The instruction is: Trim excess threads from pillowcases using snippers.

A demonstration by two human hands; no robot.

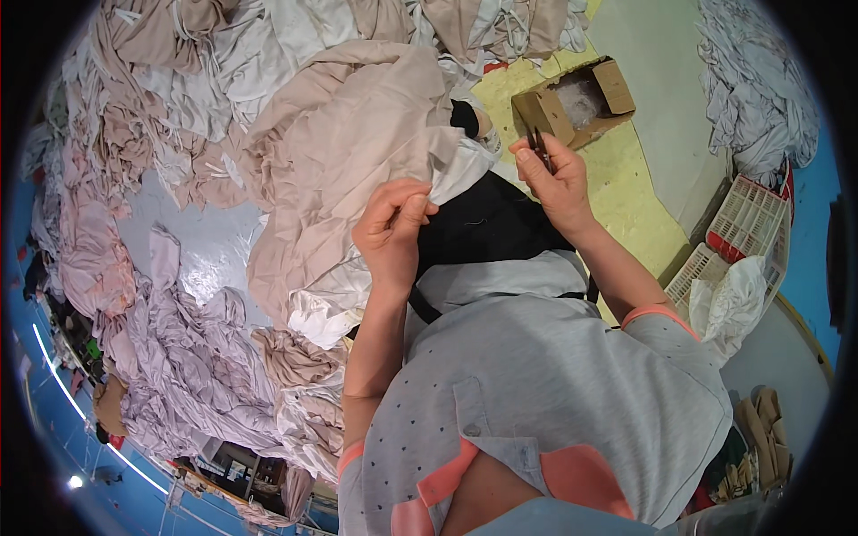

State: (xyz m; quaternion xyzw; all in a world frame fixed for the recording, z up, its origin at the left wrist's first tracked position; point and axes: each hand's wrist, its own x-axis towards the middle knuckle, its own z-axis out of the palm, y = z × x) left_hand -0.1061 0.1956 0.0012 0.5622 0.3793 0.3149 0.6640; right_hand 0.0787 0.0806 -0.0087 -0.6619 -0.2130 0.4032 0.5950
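My right hand (556, 183) is closed around small dark thread snips (539, 147), whose two thin points stick up past the fingers, slightly apart. My left hand (391, 223) pinches thumb and fingers together beside the white edge of a large beige cloth (357, 125). Whatever lies between those fingertips is too small to make out. The beige cloth spreads in loose folds to the left of my lap. Black fabric (487, 223) covers my lap beneath the two hands, with a thin pale thread lying on it.
An open cardboard box (615, 87) holding pale, wispy material sits on a yellow sheet (626, 192) ahead of my right hand. Beige and white garments (143, 54) heap up far left, lilac cloth (197, 357) nearer. White plastic crates (749, 214) and a white bag (735, 299) stand right.
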